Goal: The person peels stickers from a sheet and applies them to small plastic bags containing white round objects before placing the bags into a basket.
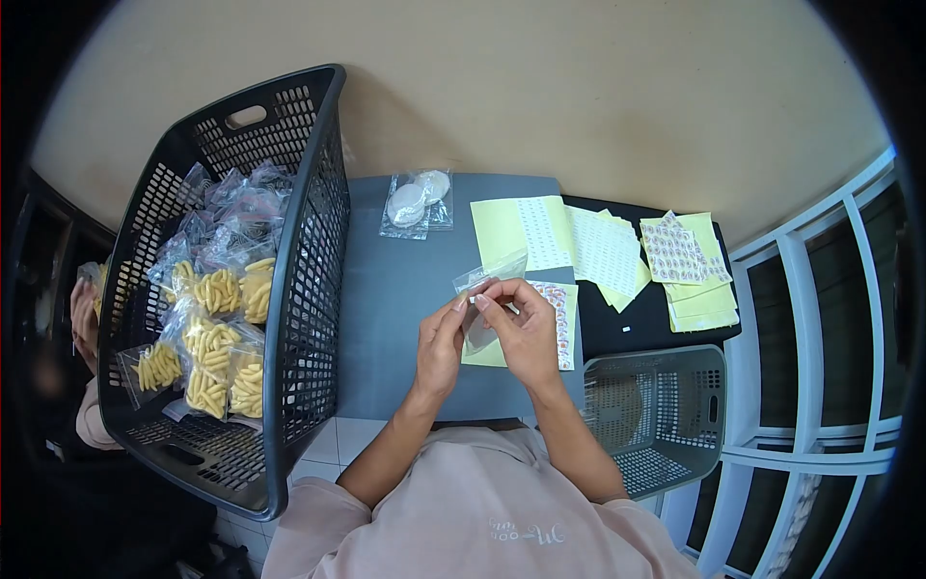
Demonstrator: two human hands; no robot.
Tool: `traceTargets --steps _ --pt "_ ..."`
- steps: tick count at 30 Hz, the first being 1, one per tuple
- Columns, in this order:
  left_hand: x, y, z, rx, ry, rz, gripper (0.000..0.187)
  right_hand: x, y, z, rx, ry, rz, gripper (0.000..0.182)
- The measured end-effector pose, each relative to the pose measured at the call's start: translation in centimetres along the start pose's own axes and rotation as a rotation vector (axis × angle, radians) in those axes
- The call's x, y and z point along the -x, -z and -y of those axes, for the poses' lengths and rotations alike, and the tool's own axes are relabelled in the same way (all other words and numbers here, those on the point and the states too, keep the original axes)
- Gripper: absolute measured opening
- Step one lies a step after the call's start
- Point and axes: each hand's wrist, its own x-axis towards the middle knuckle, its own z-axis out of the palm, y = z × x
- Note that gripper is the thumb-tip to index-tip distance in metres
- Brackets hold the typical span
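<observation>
Close together over the grey table, my left hand [442, 344] and my right hand [524, 331] both pinch a clear plastic bag [478, 333]. The bag's upper part sticks out above my fingers, and its contents, if any, cannot be made out. Beneath my hands lies a yellow-backed sticker sheet [566, 323], partly hidden by my right hand. Farther back is another yellow sheet [502, 224] with a white label strip. Two clear packets [407, 205] with round white items lie at the table's back edge.
A large dark basket [307, 261] at left holds bags of yellow snacks [214, 347] and other clear bags [236, 217]. More sticker sheets [675, 253] lie on a black surface at right. A grey-green basket [666, 363] stands below them. Another person's hand [83, 314] shows at far left.
</observation>
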Motion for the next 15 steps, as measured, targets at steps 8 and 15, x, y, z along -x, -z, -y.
traceTargets --steps 8,15 --pt "0.49 -0.08 -0.03 0.025 0.013 -0.016 0.042 0.23 -0.50 -0.72 -0.028 0.069 -0.035 0.009" --pt "0.87 0.38 0.32 0.026 0.035 -0.003 0.040 0.46 -0.46 -0.85 -0.011 0.087 -0.044 0.009"
